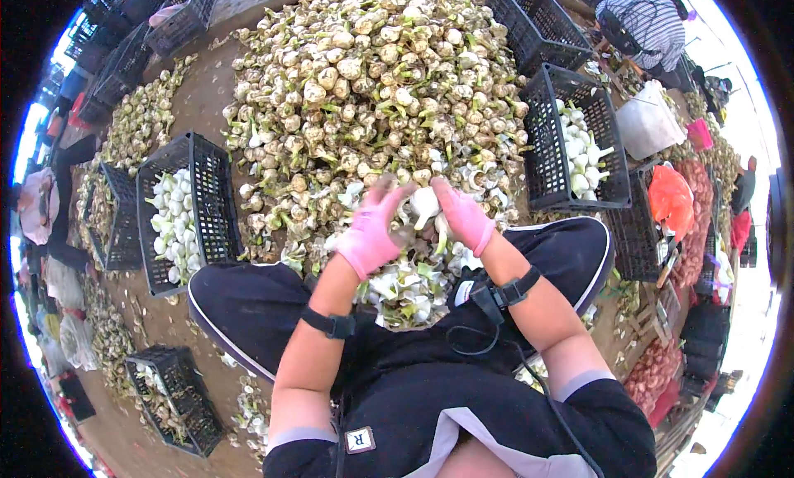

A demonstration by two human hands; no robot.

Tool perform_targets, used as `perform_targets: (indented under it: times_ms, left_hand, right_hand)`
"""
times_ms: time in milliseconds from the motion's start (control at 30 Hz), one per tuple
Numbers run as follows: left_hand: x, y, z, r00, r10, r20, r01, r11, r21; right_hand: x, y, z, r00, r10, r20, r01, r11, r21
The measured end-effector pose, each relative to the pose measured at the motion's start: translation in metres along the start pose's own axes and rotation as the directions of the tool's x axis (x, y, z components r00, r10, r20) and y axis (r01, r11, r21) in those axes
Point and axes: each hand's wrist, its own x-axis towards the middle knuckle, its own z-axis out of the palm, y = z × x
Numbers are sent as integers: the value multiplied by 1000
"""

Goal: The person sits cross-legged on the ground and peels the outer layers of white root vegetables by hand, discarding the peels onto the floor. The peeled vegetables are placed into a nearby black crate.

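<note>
Both my hands wear pink gloves with dirty fingers and meet at the near edge of a large heap of garlic bulbs (pixel 372 87). Between them is a peeled white garlic bulb (pixel 424 206), its stem pointing towards me. My left hand (pixel 376 230) is at the bulb's left side, fingers blurred; whether it grips the bulb is unclear. My right hand (pixel 463 216) has its fingertips at the bulb's upper right, its hold also unclear. Below them, a pile of shed garlic skins (pixel 409 292) lies between my crossed legs.
Black plastic crates holding white garlic bulbs stand to my left (pixel 217 199) and right (pixel 546 161). An empty-looking black crate (pixel 539 31) stands at the upper right. Beyond are a white bucket (pixel 648 121), an orange plastic bag (pixel 671 202), and a person in a striped top (pixel 648 25).
</note>
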Motion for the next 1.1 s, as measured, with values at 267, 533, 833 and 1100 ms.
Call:
perform_targets:
  times_ms: [267, 533, 833, 1100]
  left_hand:
    - [3, 7, 11, 944, 96, -317, -135, 985, -105]
    - [8, 8, 3, 891, -339, -302, 59, 746, -663]
    - [6, -19, -4, 801, -593, 80, 96, -4, -995]
    - [-1, -17, 0, 770, -590, 241, 309, 15, -951]
  right_hand:
    - [13, 49, 12, 895, -398, -202, 282, 855, -435]
    - [-14, -24, -2, 995, -102, -3, 80, 763, 641]
    - [-18, -6, -21, 825, -193, 532, -172, 811, 560]
    - [-8, -4, 3, 962, -270, 42, 271, 926, -262]
